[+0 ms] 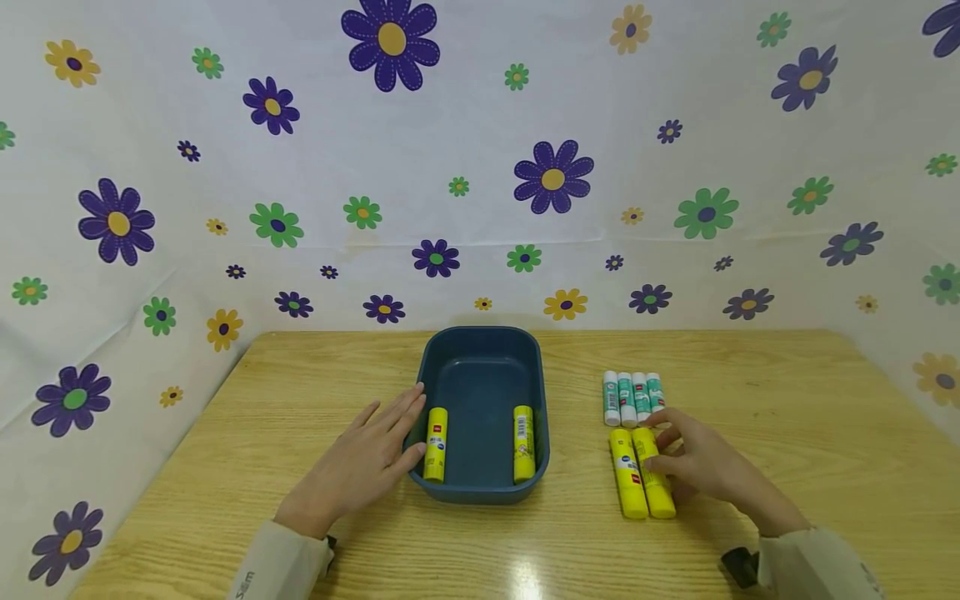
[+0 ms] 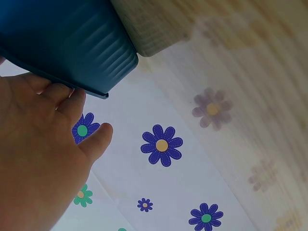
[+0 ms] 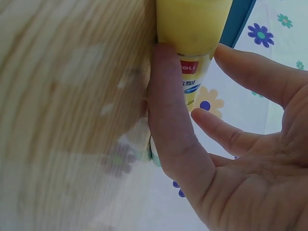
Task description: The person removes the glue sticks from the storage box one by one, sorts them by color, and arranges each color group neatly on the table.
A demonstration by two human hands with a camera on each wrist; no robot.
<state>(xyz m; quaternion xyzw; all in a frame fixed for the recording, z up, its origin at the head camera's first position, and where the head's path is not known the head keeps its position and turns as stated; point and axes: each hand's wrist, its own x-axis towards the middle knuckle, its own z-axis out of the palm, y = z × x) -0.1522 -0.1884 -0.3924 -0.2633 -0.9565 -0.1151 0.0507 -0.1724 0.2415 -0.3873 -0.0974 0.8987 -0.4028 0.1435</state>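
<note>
A dark blue plastic bin [image 1: 480, 493] stands on the table with a yellow glue stick [image 1: 436, 446] along its left wall and another yellow glue stick [image 1: 523, 446] along its right wall. My left hand [image 1: 360, 462] rests on the bin's left rim, fingers extended; the left wrist view shows its fingertips against the bin wall [image 2: 77, 43]. To the right of the bin, two more yellow glue sticks lie side by side. My right hand [image 1: 701, 458] holds the right-hand yellow glue stick [image 1: 655, 483] between thumb and fingers, while the other glue stick [image 1: 628, 479] lies against it.
Several small white-and-teal glue sticks [image 1: 633, 398] lie in a row just behind the yellow pair. The wooden table [image 1: 315, 367] meets a white cloth backdrop [image 1: 465, 125] with printed flowers at the back and sides.
</note>
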